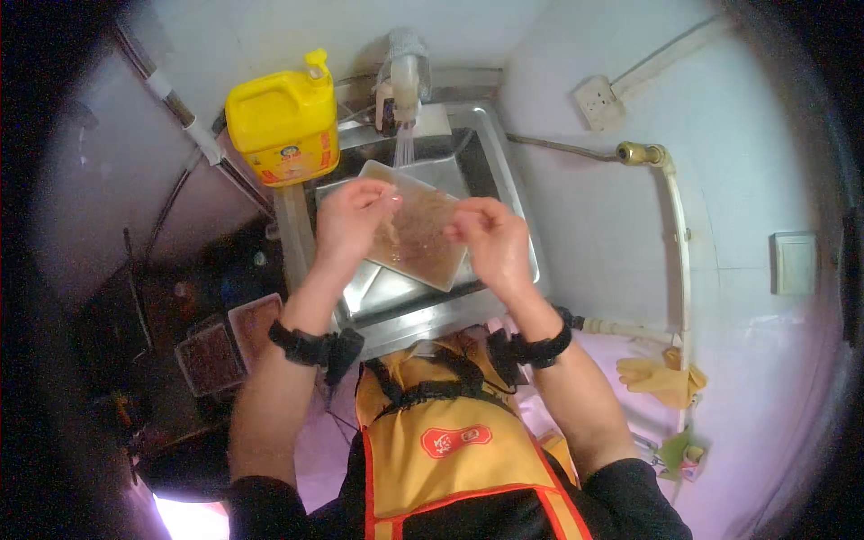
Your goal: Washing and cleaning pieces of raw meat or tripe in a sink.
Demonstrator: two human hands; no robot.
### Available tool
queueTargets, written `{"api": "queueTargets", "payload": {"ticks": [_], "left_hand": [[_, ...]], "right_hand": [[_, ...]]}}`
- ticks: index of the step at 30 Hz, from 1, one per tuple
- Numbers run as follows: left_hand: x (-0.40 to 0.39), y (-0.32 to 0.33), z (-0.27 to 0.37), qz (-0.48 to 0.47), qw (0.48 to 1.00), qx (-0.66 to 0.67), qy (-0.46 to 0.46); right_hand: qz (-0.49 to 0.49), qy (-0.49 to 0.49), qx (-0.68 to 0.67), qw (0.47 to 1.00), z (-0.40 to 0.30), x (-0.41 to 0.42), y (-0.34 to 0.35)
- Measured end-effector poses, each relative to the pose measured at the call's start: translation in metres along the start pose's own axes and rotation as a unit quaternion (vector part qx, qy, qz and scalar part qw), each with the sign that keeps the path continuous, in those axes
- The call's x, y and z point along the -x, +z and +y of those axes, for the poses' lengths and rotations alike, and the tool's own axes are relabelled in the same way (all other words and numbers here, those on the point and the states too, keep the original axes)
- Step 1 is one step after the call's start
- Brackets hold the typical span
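Note:
In a stainless-steel sink, a translucent rectangular plastic tub sits at an angle, with brownish contents under what looks like water. My left hand is above the tub's left side, thumb and fingertips pinched on a small pale piece that seems to hang below them. Over the tub's right edge, my right hand has its fingers curled inward. Blur hides whether anything is between them. The hands are apart. Behind them, water streams from a faucet partly wrapped in a pale covering.
A yellow plastic jug with a pump top stands at the sink's back left. Two tubs with reddish-brown contents, one tub beside another tub, sit lower left. A pipe runs along the right wall, near yellow rubber gloves.

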State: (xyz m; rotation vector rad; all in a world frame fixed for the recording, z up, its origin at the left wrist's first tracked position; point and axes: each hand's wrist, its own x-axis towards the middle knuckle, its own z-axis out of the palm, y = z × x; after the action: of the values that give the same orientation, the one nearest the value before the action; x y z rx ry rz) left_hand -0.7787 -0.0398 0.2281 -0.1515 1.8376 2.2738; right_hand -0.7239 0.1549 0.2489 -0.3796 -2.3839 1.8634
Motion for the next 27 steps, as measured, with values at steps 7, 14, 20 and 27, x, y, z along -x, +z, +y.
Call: {"api": "queueTargets", "payload": {"ticks": [7,14,20,27], "left_hand": [[-0.044,-0.016,-0.019,-0.117,0.881,-0.426,0.168],[-0.057,-0.070,-0.145,0.000,0.898,-0.439,0.025],[-0.039,-0.071,-0.271,0.133,0.913,-0.085,-0.377],[-0.041,-0.102,-0.344,-0.007,0.967,-0.007,-0.256]], "right_hand": [[0.054,0.161,-0.068,0.983,0.035,0.026,-0.074],[0.165,0.203,0.058,0.963,0.103,0.092,-0.144],[0.241,0.306,-0.011,0.921,0.116,0.140,-0.169],[0.269,0.375,-0.096,0.882,0.138,0.160,-0.160]]}}
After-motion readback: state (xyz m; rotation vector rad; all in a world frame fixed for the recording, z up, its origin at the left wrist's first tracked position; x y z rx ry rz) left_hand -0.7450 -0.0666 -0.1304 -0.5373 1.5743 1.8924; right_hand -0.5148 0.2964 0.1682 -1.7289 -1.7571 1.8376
